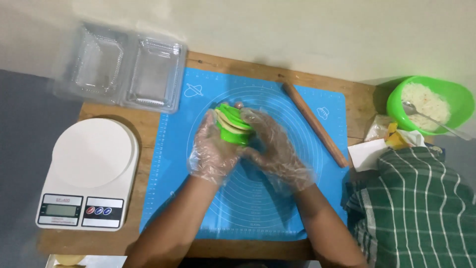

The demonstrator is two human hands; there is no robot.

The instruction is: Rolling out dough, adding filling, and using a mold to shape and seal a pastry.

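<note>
- Two gloved hands, left hand (214, 151) and right hand (275, 149), have their fingers closed around a green press (233, 126) with dough in it, over the blue mat's (173, 149) middle.
- Press looks light and stiff, dough soft; thin plastic gloves may slip, so hold the outer halves.
- Clear clamshell box (126, 69) lies beyond the mat's far left corner.
- White scale (91, 171) stands left of the mat.
- Rolling pin (315, 124) lies on the mat's right side.
- Green bowl (431, 101) with a spoon stands right of the mat.

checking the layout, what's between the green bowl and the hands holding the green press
The wooden rolling pin lies slanted on the blue mat, between the green bowl and the hands' green press, in the head view.
</note>
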